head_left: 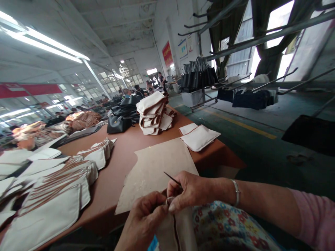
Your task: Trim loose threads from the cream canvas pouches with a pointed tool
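A cream fabric piece (184, 228) with a dark brown strip down its middle hangs over the lap, in front of a floral apron. At its top edge my left hand (146, 216) is closed, pinching the fabric between thumb and fingers. Close beside it, my right hand (190, 191) is closed too, with its thumb on the same edge. A thin dark pointed tool (171, 178) sticks out up and to the left from the right hand's fingers. What lies between the fingertips is partly hidden.
A brown table (123, 150) bears a beige sheet (157, 162). Cream pieces with brown edging lie in rows (54, 209) at left, in a stack (153, 111) behind, and at right (200, 137). Black bags (119, 122) stand behind; metal racks rise at right.
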`<state>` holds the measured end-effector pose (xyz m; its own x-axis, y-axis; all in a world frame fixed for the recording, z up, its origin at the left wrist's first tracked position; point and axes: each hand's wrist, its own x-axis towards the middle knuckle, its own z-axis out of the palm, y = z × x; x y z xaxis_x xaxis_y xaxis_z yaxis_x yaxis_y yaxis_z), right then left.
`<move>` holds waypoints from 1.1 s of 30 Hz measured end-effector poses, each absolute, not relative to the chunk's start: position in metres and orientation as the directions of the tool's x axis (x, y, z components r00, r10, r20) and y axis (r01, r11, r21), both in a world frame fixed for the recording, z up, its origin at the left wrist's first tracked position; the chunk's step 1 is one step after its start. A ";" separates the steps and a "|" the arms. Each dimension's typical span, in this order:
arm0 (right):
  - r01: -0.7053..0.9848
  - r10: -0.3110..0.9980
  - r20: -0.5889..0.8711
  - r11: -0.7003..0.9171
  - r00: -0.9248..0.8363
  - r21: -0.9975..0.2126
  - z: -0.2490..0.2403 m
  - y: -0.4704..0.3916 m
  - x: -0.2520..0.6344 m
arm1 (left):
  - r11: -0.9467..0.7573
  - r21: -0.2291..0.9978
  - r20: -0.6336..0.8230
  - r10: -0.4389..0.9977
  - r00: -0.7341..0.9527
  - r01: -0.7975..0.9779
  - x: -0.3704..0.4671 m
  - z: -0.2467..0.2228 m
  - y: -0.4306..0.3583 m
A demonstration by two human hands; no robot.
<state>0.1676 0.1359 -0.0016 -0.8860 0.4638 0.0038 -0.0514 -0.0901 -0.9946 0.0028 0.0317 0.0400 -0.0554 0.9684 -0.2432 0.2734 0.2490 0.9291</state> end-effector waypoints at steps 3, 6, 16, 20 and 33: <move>0.018 0.488 -0.061 -0.092 -0.871 -0.996 -0.002 0.136 0.167 | 0.290 0.929 -0.279 0.957 -0.082 0.230 0.004 0.039 0.033; 0.050 0.485 -0.097 -0.109 -0.869 -0.993 -0.002 0.135 0.168 | 0.280 0.939 -0.269 0.960 -0.080 0.199 0.006 0.036 0.034; -0.026 0.624 -0.021 -0.066 -0.781 -0.998 -0.001 0.124 0.167 | 0.238 0.860 -0.174 0.968 -0.180 0.450 0.015 0.046 0.033; -0.029 0.683 0.126 0.152 -0.720 -0.988 -0.009 0.121 0.165 | 0.123 0.778 -0.046 0.989 -0.141 0.616 0.018 0.045 0.029; -0.164 0.685 0.328 0.295 -0.651 -0.941 -0.011 0.108 0.175 | 0.279 0.937 -0.266 0.960 -0.090 0.212 0.013 0.034 0.018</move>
